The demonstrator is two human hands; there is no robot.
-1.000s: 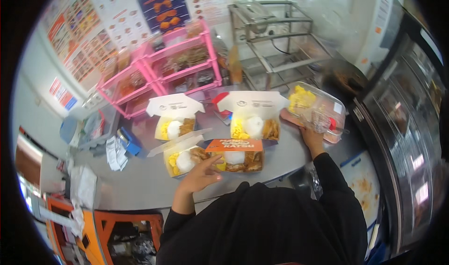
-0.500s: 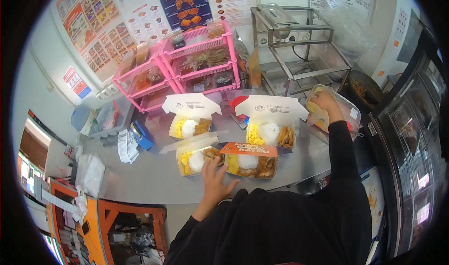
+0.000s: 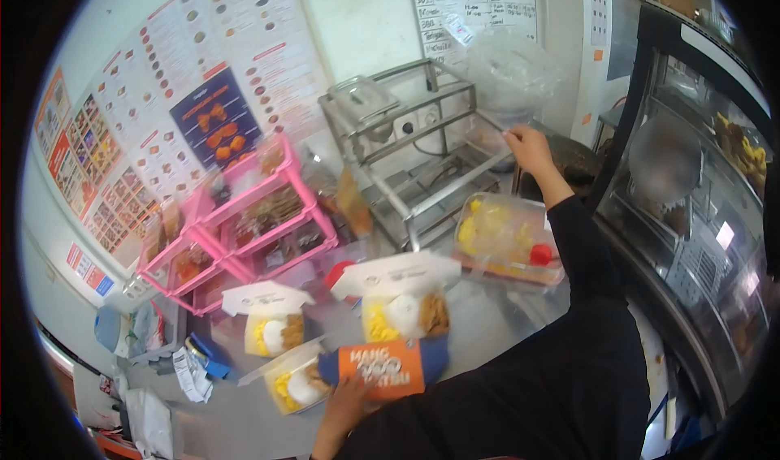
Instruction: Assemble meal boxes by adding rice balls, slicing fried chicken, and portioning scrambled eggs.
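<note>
My left hand (image 3: pixel 348 405) is at the front edge of a meal box with a dark blue and orange lid (image 3: pixel 392 368). Its fingers, a little blurred, lie spread against the folded-down lid. To its left is an open box (image 3: pixel 296 385) holding rice, yellow scrambled egg and fried meat. Two more open boxes stand behind: a smaller one (image 3: pixel 275 334) and a larger one (image 3: pixel 406 318), filled alike. My right hand (image 3: pixel 532 151) reaches far right beside the metal rack, fingertips pinched together; what they hold is unclear. Below that arm sits a clear plastic tub (image 3: pixel 508 237) of yellow egg.
Pink stacked baskets (image 3: pixel 244 224) with packets stand at the back left. A steel rack (image 3: pixel 414 143) is at the back, with a dark wok (image 3: pixel 569 164) beyond my right hand. A glass display cabinet (image 3: pixel 682 192) borders the right. Receipts (image 3: pixel 192 375) lie on the steel counter (image 3: pixel 219 419).
My right hand has left the clear tub and moved farther back toward the rack and wok. The near box's orange lid has come down over its food. The view has turned right.
</note>
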